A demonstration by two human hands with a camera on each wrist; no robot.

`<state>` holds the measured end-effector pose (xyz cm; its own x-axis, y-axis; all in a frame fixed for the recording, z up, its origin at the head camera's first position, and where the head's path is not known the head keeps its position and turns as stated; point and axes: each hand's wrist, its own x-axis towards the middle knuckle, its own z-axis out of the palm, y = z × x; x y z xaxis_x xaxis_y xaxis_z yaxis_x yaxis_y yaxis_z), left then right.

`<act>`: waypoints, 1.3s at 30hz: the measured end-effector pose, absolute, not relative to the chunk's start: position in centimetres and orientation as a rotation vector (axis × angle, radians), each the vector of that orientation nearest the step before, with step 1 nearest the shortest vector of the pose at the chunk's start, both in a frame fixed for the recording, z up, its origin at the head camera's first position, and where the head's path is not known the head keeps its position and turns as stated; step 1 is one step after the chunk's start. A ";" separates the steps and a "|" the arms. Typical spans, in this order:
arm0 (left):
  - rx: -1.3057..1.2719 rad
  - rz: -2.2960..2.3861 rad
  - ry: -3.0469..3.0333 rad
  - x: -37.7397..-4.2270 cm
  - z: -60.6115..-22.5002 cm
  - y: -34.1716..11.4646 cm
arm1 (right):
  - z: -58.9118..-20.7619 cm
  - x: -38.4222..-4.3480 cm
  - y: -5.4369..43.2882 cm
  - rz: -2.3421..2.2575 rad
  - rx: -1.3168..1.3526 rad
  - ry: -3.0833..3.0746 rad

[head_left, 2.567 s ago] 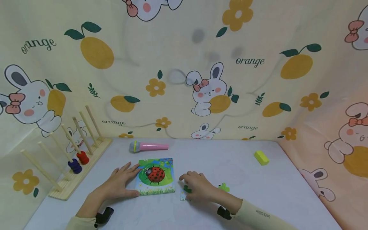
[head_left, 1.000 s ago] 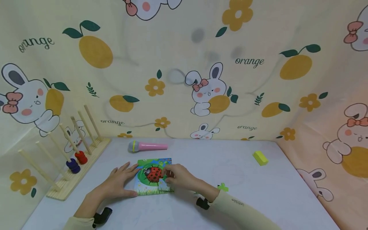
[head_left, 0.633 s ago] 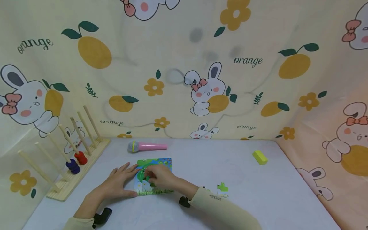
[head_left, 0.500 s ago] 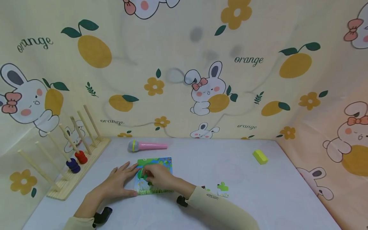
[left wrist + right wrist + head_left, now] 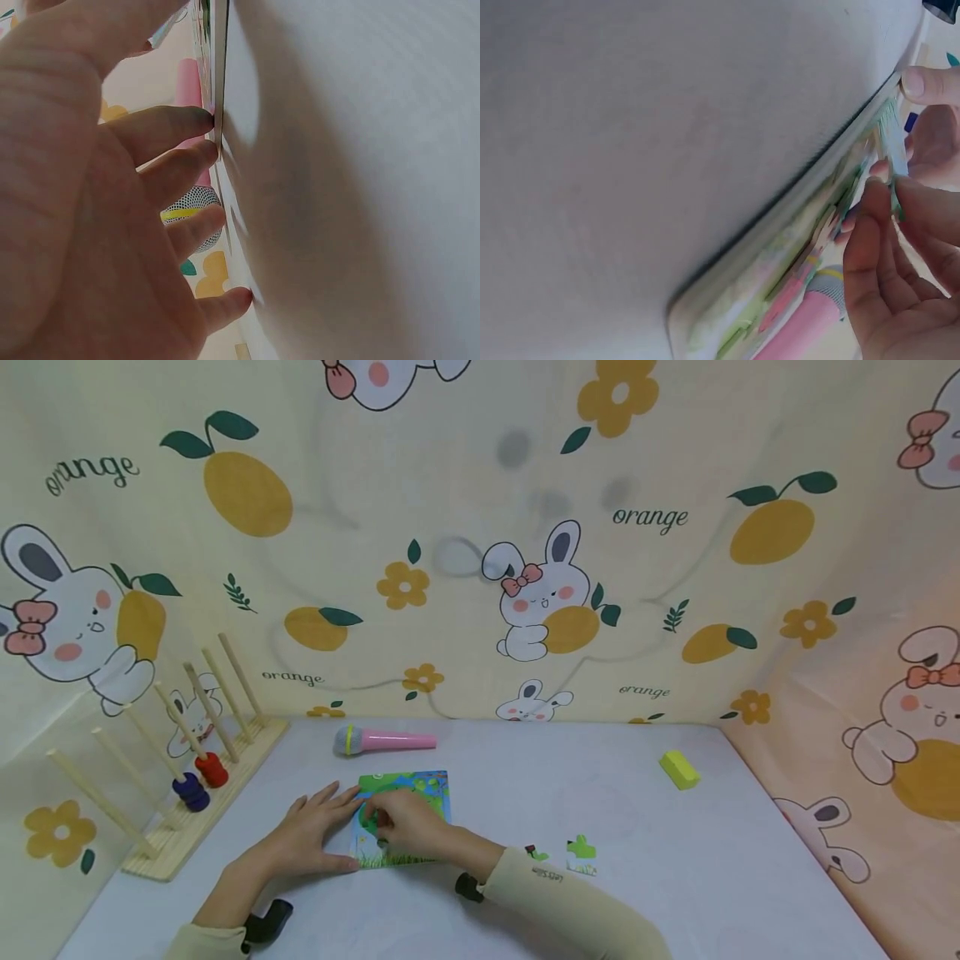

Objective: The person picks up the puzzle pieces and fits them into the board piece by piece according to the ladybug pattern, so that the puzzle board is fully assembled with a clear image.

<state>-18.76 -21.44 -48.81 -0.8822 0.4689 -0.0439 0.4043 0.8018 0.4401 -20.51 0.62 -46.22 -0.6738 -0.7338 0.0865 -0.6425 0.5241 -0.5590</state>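
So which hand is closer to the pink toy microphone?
Left. The left hand lies just below the pink toy microphone, against the puzzle board; the right hand works on the board, slightly farther.

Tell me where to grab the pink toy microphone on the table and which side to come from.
Grip the pink toy microphone round its slim pink handle, coming from above. It lies flat, handle pointing right, grey head left. Nothing touches it, and the puzzle board lies nearer the person, so fingers probably fit on both sides.

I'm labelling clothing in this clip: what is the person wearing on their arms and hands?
Both hands, left hand and right hand, are bare, with no gloves or rings visible. Long pale cream sleeves cover both arms; the right one carries small dark lettering near the cuff. A small black device sits at each wrist.
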 end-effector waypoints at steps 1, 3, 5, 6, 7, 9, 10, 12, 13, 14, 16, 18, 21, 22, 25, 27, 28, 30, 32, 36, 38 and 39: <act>0.691 0.641 2.837 -18.7 -48.8 -21.4 | -46.2 -20.5 0.6 -0.835 -1.186 2.604; 0.698 0.639 2.837 -18.7 -48.8 -21.4 | -46.1 -20.4 0.6 -0.780 -1.189 2.625; 0.712 0.642 2.839 -18.7 -48.7 -21.4 | -46.0 -20.3 0.6 -0.709 -1.188 2.658; 0.719 0.643 2.841 -18.6 -48.7 -21.4 | -46.1 -20.3 0.5 -0.678 -1.186 2.672; 0.728 0.643 2.843 -18.6 -48.7 -21.4 | -46.1 -20.3 0.5 -0.652 -1.181 2.686; 0.742 0.639 2.847 -18.6 -48.7 -21.4 | -46.3 -20.2 0.4 -0.599 -1.178 2.711; 0.743 0.637 2.849 -18.6 -48.7 -21.4 | -46.3 -20.2 0.4 -0.581 -1.173 2.718; 0.730 0.637 2.848 -18.6 -48.8 -21.4 | -46.3 -20.2 0.3 -0.549 -1.168 2.722; 0.724 0.638 2.847 -18.7 -48.8 -21.4 | -46.4 -20.2 0.3 -0.536 -1.168 2.724; 0.720 0.639 2.846 -18.7 -48.8 -21.4 | -46.4 -20.2 0.2 -0.531 -1.169 2.723; 0.720 0.643 2.845 -18.7 -48.8 -21.4 | -46.4 -20.1 0.1 -0.523 -1.167 2.722; 0.726 0.648 2.844 -18.6 -48.7 -21.4 | -46.4 -20.1 0.0 -0.524 -1.161 2.728; 0.732 0.652 2.842 -18.6 -48.6 -21.4 | -46.5 -20.0 -0.1 -0.522 -1.140 2.747; 0.727 0.653 2.838 -18.6 -48.6 -21.3 | -46.5 -20.0 -0.1 -0.511 -1.133 2.755; 0.716 0.647 2.834 -18.5 -48.5 -21.3 | -46.6 -19.9 -0.2 -0.466 -1.119 2.775; 0.715 0.639 2.834 -18.5 -48.4 -21.2 | -46.6 -19.8 -0.2 -0.435 -1.118 2.781; 0.713 0.635 2.835 -18.5 -48.4 -21.2 | -46.5 -19.8 -0.2 -0.424 -1.119 2.783; 0.713 0.634 2.836 -18.5 -48.5 -21.2 | -46.4 -19.7 -0.2 -0.416 -1.118 2.783; 0.717 0.635 2.836 -18.5 -48.5 -21.2 | -46.3 -19.7 -0.3 -0.413 -1.112 2.783; 0.722 0.635 2.836 -18.5 -48.5 -21.3 | -46.2 -19.7 -0.4 -0.420 -1.083 2.779; 0.723 0.634 2.835 -18.5 -48.4 -21.2 | -46.1 -19.7 -0.4 -0.410 -1.078 2.779; 0.722 0.636 2.834 -18.5 -48.4 -21.2 | -46.0 -19.7 -0.5 -0.402 -1.078 2.779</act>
